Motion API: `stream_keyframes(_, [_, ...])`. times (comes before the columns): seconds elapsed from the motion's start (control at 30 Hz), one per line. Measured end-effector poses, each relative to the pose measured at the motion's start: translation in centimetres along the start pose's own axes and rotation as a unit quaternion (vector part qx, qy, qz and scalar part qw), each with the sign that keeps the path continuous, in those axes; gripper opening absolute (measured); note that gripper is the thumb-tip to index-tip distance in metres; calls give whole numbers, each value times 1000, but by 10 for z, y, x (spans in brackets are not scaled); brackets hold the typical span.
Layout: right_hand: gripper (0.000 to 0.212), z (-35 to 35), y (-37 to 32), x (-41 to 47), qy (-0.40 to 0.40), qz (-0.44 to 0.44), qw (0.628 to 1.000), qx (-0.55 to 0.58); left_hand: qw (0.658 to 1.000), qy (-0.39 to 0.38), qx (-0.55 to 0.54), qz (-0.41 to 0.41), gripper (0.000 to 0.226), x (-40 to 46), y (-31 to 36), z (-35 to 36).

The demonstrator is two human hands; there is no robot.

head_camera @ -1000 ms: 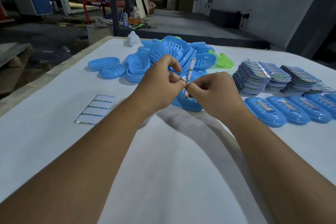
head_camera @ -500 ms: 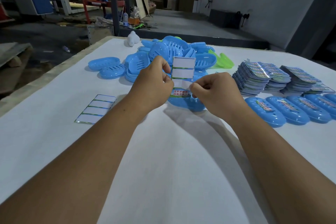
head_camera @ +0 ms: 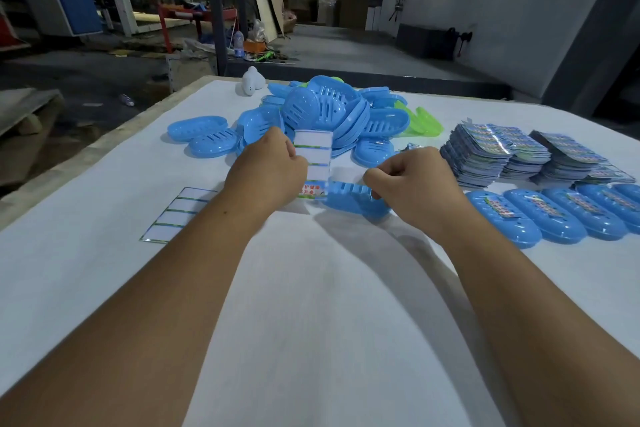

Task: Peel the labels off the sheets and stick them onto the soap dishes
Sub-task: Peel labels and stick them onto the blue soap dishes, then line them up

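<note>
My left hand (head_camera: 266, 166) pinches the left edge of a label sheet (head_camera: 311, 156) held upright over the table. Its upper rows are bare white backing, and one printed label (head_camera: 311, 190) remains at the bottom. My right hand (head_camera: 412, 180) is a little to the right of the sheet, fingers curled and pinched on a pale, blurred strip (head_camera: 348, 174) that looks like a peeled label. A blue soap dish (head_camera: 349, 199) lies on the table just under and between both hands.
A pile of blue soap dishes (head_camera: 329, 114) lies behind the hands, with green ones (head_camera: 422, 121) beside it. Stacks of label sheets (head_camera: 491, 152) and a row of labelled dishes (head_camera: 502, 218) sit at the right. An emptied backing sheet (head_camera: 176, 215) lies at the left.
The sheet turned from edge-on to facing me. My right hand then drew away to the right from the sheet, pulling the pale strip with it. My left hand dropped slightly.
</note>
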State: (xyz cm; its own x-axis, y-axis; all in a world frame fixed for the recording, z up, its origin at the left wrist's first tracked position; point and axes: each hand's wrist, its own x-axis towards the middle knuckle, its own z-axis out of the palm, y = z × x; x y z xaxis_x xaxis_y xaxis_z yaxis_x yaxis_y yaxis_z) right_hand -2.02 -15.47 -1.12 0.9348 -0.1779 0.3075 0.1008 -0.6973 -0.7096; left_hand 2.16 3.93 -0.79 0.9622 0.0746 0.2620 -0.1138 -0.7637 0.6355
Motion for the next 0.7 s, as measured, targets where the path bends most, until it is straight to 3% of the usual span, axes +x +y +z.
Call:
stream_keyframes(0.13, [33, 2, 2, 0, -18, 3, 1000, 3, 997, -23, 67, -8, 13, 2, -6, 0])
stream_keyframes(0.3, [38, 3, 2, 1, -28, 4, 1000, 11, 973, -44, 227, -13, 12, 1, -14, -4])
stream_keyframes(0.43, [39, 4, 4, 2, -33, 3, 999, 33, 965, -10, 263, 4, 17, -1, -11, -6])
stream_keyframes(0.53, [36, 5, 5, 4, -21, 4, 999, 44, 991, 36, 124, 36, 11, -4, -2, -4])
stream_keyframes(0.63, [40, 5, 4, 3, -17, 10, 998, 57, 994, -14, -77, 82, 7, -11, 12, 1])
stream_keyframes(0.7, [41, 4, 2, 3, -17, 11, 998, 64, 981, -53, -145, 119, 10, -16, 18, 5])
